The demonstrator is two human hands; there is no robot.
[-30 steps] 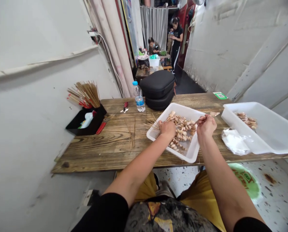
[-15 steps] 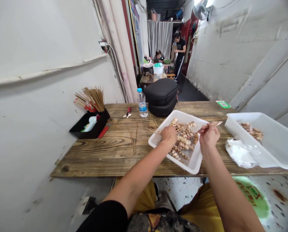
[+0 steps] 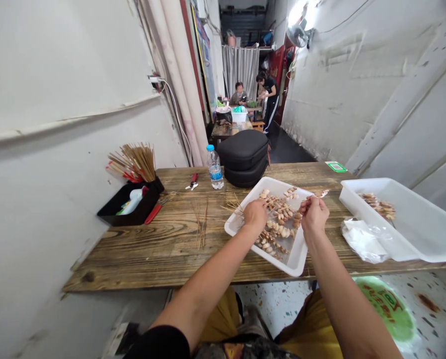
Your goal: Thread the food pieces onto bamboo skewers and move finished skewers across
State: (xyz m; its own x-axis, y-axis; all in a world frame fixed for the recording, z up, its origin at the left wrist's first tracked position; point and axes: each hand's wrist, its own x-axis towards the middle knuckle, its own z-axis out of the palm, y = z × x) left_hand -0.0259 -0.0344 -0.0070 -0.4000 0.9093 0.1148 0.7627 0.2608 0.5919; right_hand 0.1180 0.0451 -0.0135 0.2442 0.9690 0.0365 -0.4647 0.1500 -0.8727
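A white plastic tray point(image 3: 296, 267) holds several skewers point(image 3: 279, 229) threaded with pale brownish pieces of food. My left hand point(image 3: 255, 213) is over the tray's left side, its fingers closed on a skewer among the others; the fingertips are partly hidden. Bare stick ends point(image 3: 232, 208) poke out past the tray's left rim beside that hand. At the right rim my right hand point(image 3: 315, 213) pinches a food skewer point(image 3: 324, 193), whose loaded tip points to the right and away from me.
Right of me stands a larger white tray point(image 3: 424, 219) with a few food skewers, a plastic bag point(image 3: 365, 239) beside it. Loose sticks point(image 3: 201, 224), a black box point(image 3: 123, 219), keys point(image 3: 193, 183), a water bottle point(image 3: 215, 169) and a black case point(image 3: 243, 157) lie leftward and behind. Two people are farther back.
The view has tilted up and shifted slightly. Both hands stay at the tray in nearly the same pose, the right still with its skewer. The seated person at the back has raised their head.
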